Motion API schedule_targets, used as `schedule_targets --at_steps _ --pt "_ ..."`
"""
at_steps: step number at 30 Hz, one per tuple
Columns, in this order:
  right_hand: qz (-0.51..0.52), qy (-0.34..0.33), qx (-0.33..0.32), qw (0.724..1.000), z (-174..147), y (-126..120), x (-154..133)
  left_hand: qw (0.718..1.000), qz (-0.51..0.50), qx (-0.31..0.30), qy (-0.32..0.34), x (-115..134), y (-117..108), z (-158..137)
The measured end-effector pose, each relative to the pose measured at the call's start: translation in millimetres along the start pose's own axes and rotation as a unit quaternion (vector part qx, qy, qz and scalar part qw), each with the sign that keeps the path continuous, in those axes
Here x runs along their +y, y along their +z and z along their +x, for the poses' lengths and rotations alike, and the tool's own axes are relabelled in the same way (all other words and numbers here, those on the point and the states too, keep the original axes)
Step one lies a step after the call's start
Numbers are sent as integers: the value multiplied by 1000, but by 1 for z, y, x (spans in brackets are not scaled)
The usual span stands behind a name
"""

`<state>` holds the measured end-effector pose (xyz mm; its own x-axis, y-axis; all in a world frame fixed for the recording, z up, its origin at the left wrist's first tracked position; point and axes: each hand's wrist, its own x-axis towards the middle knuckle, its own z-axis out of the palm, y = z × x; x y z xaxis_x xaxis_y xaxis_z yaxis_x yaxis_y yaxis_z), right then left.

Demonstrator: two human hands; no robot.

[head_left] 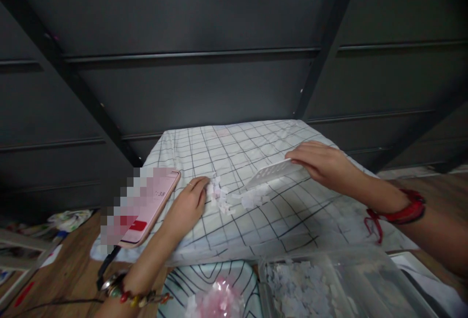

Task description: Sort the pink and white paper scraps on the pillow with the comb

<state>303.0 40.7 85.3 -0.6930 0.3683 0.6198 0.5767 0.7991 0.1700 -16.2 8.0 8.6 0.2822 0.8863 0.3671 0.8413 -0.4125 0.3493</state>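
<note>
My right hand (321,164) grips a thin white perforated plate (268,174) by its far right end, with the fingers closed on it. The plate is tilted, and its lower edge is close to a small heap of white paper-like scraps (254,197) on the cloth. Whether the edge touches them I cannot tell. My left hand (190,198) rests on the checked cloth (292,220), fingers bent and thumb apart, beside a second cluster of scraps (218,194). Its fingertips are at the edge of that cluster, and I see nothing held in them.
A pink phone (161,206) lies left of my left forearm, with a dark cable below it. In front are a patterned tray (170,289) with a pink shiny packet (221,301) and a clear plastic box (351,279) containing many pale scraps. Dark panels (197,94) stand behind the table.
</note>
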Motion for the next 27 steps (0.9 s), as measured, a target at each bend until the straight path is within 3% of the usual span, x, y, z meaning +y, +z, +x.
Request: schedule_targets --at_steps 3,9,27 --pt "-55 19 9 998 -7 -17 -3 1000 2 -2 0 1 -1 0" --pt "-111 20 -68 991 -22 -41 -14 1000 9 7 10 -1 1 0" --pt "-101 -13 -83 991 -23 -49 -36 1000 3 22 19 -3 3 0"
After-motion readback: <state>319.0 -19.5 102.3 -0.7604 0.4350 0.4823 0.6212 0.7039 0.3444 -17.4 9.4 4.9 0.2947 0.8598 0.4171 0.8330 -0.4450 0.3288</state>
